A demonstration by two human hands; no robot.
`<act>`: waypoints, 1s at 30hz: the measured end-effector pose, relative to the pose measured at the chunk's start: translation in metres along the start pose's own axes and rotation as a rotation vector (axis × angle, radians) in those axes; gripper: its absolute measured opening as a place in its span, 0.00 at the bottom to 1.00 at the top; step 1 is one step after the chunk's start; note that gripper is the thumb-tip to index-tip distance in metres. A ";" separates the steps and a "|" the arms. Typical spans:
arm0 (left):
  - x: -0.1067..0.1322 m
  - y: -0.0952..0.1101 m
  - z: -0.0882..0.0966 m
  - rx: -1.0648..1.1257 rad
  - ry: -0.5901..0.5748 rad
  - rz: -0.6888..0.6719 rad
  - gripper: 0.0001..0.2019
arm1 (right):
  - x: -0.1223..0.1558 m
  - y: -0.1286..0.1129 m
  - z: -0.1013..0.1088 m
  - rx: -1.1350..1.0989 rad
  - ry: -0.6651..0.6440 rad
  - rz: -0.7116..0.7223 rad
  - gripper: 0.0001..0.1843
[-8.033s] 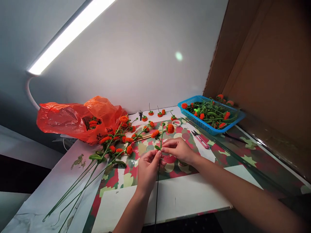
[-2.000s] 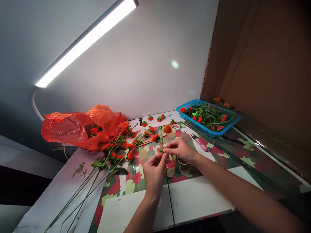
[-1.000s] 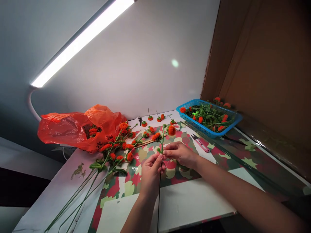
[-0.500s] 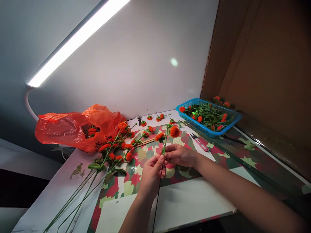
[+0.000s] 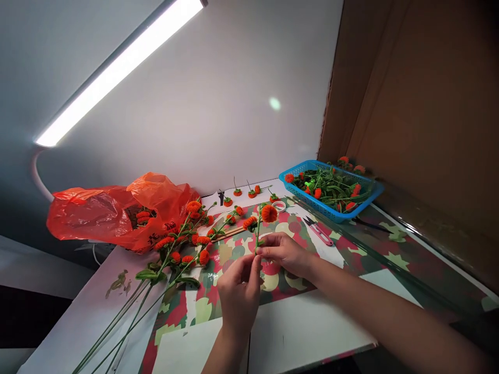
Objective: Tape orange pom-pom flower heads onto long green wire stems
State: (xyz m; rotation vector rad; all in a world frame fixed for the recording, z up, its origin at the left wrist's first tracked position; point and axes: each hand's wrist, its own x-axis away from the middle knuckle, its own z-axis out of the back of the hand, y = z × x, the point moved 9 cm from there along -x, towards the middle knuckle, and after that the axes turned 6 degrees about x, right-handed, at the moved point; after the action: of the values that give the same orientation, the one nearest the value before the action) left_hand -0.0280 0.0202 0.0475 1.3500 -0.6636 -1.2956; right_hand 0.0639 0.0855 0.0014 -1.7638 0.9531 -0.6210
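An artificial flower stem (image 5: 258,231) made of fuzzy green and orange material stands nearly upright between my hands, with two orange blooms at its top. My right hand (image 5: 286,253) is closed, pinching the stem beside a small leaf. Just below, my left hand (image 5: 238,283) is also closed, thumb and finger pressed together at the stem's lower part. A thin dark wire or stalk end seems to run down behind the left hand, partly hidden. To the left lie finished-looking orange flower sprays (image 5: 187,244) with long green stalks.
An orange-red plastic bag (image 5: 97,210) holds more blooms at the left. At the back right stands a blue basket (image 5: 331,212) of green stems and flowers. Pink-handled snips (image 5: 322,235), a tape roll (image 5: 279,206), wooden sticks (image 5: 230,232) and loose flower heads (image 5: 251,193) lie around. A lamp (image 5: 125,67) hangs above.
My left hand has turned and its fingers now pinch the stem more at the tips. The stem and both hands appear slightly further left, as the whole view has shifted a little.
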 end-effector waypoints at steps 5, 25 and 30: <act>0.000 -0.033 -0.020 0.515 -0.155 0.361 0.12 | 0.001 -0.006 -0.004 -0.046 -0.039 0.022 0.12; 0.006 -0.037 -0.032 0.572 -0.131 0.454 0.11 | 0.005 -0.011 0.017 -0.045 0.271 0.001 0.16; 0.010 -0.038 -0.049 0.832 -0.268 0.589 0.12 | 0.004 -0.005 0.004 -0.220 0.159 -0.062 0.16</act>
State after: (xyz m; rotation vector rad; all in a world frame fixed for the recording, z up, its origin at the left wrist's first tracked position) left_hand 0.0094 0.0358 -0.0001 1.4428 -1.7722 -0.7218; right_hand 0.0709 0.0855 0.0039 -1.9665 1.1143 -0.7273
